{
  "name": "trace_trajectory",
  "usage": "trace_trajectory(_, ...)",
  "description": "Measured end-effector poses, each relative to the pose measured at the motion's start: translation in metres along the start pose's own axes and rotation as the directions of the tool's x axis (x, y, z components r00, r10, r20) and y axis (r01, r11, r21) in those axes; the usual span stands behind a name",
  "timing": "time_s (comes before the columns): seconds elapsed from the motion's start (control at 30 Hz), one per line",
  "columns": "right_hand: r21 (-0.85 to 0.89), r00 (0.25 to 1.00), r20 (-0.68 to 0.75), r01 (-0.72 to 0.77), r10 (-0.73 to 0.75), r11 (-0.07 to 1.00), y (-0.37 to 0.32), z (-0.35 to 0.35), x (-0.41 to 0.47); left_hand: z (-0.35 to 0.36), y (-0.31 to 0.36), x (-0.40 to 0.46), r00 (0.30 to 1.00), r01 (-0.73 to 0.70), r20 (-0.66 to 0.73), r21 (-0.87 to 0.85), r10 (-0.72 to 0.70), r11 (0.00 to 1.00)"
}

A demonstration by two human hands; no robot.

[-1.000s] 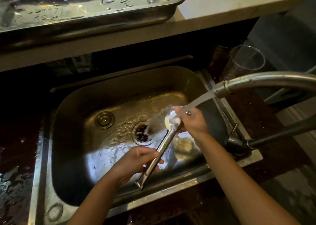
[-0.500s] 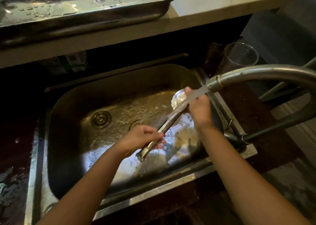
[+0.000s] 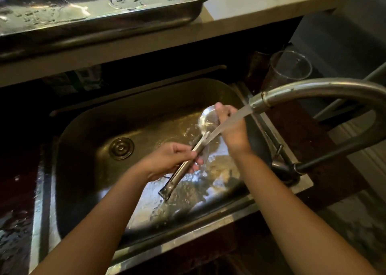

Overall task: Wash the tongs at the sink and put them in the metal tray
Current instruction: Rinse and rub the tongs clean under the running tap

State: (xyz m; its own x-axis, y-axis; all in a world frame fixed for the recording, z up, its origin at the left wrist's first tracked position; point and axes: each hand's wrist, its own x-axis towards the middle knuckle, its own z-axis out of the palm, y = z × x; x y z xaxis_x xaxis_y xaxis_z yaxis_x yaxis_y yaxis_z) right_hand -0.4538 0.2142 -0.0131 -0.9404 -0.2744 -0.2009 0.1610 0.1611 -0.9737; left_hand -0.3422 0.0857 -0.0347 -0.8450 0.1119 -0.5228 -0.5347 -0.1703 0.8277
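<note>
Steel tongs [image 3: 183, 168] slant across the steel sink [image 3: 87, 132], hinge end low at the front, rounded spoon-like tip raised toward the tap. My left hand [image 3: 171, 160] grips their shaft in the middle. My right hand [image 3: 231, 126] holds and rubs the rounded tip, fingers wrapped on it. Water streams from the curved tap spout [image 3: 263, 99] over my right hand and onto the tongs. The wet metal tray [image 3: 183, 18] sits on the pale counter behind the sink, top left.
A clear plastic cup [image 3: 290, 70] stands on the dark ledge to the right of the sink, behind the tap. The tap's dark lever [image 3: 325, 155] juts out at the right. Wet dark counter [image 3: 14, 201] lies left of the sink. A round drain cover [image 3: 121, 148] sits in the basin.
Both hands lifted the tongs up and toward the tap. The rounded tip rose closer to the spout, and the stream now lands lower on the shaft.
</note>
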Motion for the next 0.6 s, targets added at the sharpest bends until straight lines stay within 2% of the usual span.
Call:
trace_trajectory(0.07,0.117,0.991,0.037,-0.136,0.132,0.984,-0.005,-0.01,0.004,0.0,-0.004,-0.006,1.0,0.017,0.001,0.059,-0.017,0.998)
trace_trajectory(0.13,0.056,0.957,0.103,-0.279,0.272,0.959,-0.004,-0.015,0.002,0.006,-0.008,-0.006,0.985,0.01,-0.164,0.34,0.049,0.94)
trace_trajectory(0.2,-0.084,0.913,0.124,-0.381,0.389,0.921,0.003,-0.016,-0.003,0.017,-0.018,-0.001,0.893,0.072,-0.37,0.68,0.257,0.729)
trace_trajectory(0.23,-0.09,0.9,0.117,-0.411,0.419,0.907,0.006,-0.015,-0.005,0.024,-0.023,0.0,0.836,0.114,-0.409,0.781,0.365,0.615)
trace_trajectory(0.27,-0.058,0.895,0.105,-0.429,0.433,0.901,0.008,-0.014,-0.006,0.032,-0.029,0.0,0.796,0.139,-0.416,0.832,0.439,0.537)
trace_trajectory(0.3,-0.009,0.898,0.08,-0.433,0.433,0.901,0.009,-0.015,-0.007,0.038,-0.035,0.001,0.773,0.137,-0.41,0.852,0.483,0.505)
trace_trajectory(0.4,0.034,0.919,0.027,-0.395,0.394,0.918,0.013,-0.021,-0.004,0.047,-0.048,0.001,0.74,0.071,-0.405,0.841,0.537,0.536)
trace_trajectory(0.5,0.038,0.907,0.094,-0.415,0.41,0.909,0.014,-0.028,-0.004,0.043,-0.048,0.001,0.713,0.046,-0.397,0.849,0.578,0.526)
trace_trajectory(0.6,0.016,0.915,0.089,-0.397,0.394,0.918,0.016,-0.028,-0.004,0.045,-0.047,0.001,0.675,0.048,-0.287,0.936,0.68,0.348)
